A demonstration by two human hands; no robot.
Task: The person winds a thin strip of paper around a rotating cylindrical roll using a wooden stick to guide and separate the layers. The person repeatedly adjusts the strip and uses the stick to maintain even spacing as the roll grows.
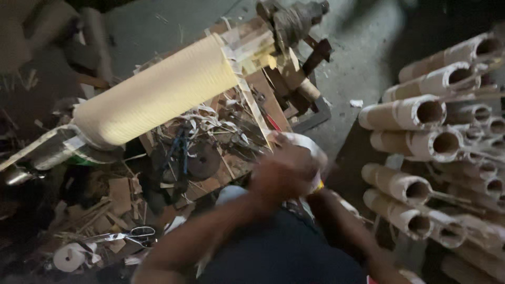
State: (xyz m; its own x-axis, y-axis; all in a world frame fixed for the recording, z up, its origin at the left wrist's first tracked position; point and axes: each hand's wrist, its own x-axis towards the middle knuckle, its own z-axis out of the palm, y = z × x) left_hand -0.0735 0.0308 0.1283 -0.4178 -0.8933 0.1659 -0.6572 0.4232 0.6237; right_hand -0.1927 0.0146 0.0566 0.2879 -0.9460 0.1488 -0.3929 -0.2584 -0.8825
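Observation:
My two hands meet in the middle of the view, blurred by motion. My left hand (278,180) lies on top with its fingers closed around a pale white object (307,145), which sticks out past the knuckles. Most of my right hand (317,176) is hidden behind the left; a yellow band shows at its wrist, and its grip cannot be made out. Just beyond the hands, a long cream ribbed roll (158,92) lies slanted on a cluttered wooden bench (265,92).
Cardboard tubes (405,113) are stacked with their open ends showing at the right. Scissors (134,234) and a small white tape roll (68,257) lie among scraps at lower left. A dark metal fitting (292,21) sits at the bench's far end.

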